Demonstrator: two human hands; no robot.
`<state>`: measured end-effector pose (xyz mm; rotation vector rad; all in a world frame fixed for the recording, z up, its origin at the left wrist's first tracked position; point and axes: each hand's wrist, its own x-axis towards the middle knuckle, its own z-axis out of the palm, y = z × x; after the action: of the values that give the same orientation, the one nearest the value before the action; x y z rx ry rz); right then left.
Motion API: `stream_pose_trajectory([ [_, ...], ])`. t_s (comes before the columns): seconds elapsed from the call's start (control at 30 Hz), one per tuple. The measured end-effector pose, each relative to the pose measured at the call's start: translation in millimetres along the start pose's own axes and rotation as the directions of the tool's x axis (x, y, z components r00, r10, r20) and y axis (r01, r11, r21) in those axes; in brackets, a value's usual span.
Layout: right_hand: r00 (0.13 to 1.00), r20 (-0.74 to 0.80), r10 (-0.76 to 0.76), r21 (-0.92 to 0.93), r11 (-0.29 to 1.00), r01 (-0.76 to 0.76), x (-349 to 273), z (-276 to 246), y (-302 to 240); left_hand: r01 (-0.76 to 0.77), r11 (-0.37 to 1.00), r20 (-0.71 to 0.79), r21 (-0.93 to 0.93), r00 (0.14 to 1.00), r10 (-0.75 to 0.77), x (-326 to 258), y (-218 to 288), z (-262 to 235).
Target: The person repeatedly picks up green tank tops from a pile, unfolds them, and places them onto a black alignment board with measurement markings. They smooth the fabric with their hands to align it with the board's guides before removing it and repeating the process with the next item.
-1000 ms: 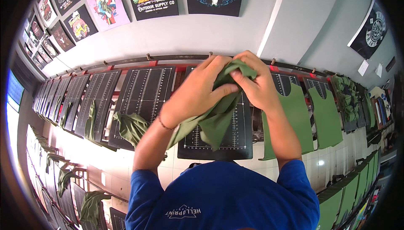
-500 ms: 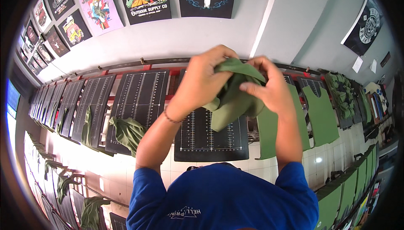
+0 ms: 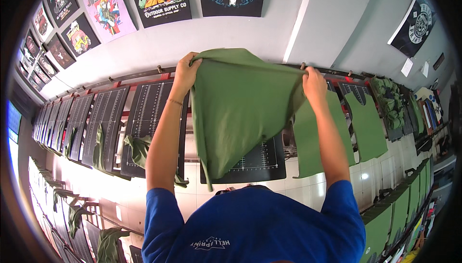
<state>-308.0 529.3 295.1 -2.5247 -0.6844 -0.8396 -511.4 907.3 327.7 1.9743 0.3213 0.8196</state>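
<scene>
A green fabric panel (image 3: 243, 106) hangs spread between my two hands over a black board with white ruled scales (image 3: 269, 154). My left hand (image 3: 186, 75) pinches its upper left corner. At the upper right corner, my right hand (image 3: 314, 86) grips the edge. The cloth's top is pulled wide, and its lower part narrows toward the left in a slanting fold. Most of the board is hidden behind the cloth; only its lower right part shows.
Green panels (image 3: 313, 140) lie flat on boards to the right, with a heap of green cloth (image 3: 386, 104) beyond. Crumpled green cloth (image 3: 138, 151) lies on the board at left (image 3: 151, 111). More boards stretch left. A dark rail runs along the wall.
The bunched green fabric has been opened out into a wide hanging sheet. My hands have moved apart, the left one leftward and the right one slightly right.
</scene>
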Motion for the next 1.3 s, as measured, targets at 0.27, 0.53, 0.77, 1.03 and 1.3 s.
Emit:
stream_pose_trajectory([
  [0.27,0.937,-0.307,0.165,0.552,0.833,0.034,25,-120,-39,-0.212,0.977,-0.263,-0.030,0.944,0.197,-6,54,-36],
  [0.53,0.996,0.092,-0.010,0.545,0.837,-0.042,-154,-136,-23,-0.015,0.999,-0.167,0.032,0.986,0.020,-182,-20,-44],
  [0.77,0.858,0.512,-0.028,0.420,0.880,-0.222,-309,-65,6,0.624,0.706,0.121,-0.335,0.772,-0.625,-320,-135,-6],
  [1.03,0.713,0.700,-0.046,0.464,0.788,-0.404,-383,-2,56,0.820,0.506,0.102,-0.267,0.546,-0.831,-392,-150,19],
  [1.3,0.097,0.988,0.123,0.025,0.489,-0.872,-408,19,90,0.730,0.601,-0.064,-0.325,0.617,-0.784,-404,-145,23],
])
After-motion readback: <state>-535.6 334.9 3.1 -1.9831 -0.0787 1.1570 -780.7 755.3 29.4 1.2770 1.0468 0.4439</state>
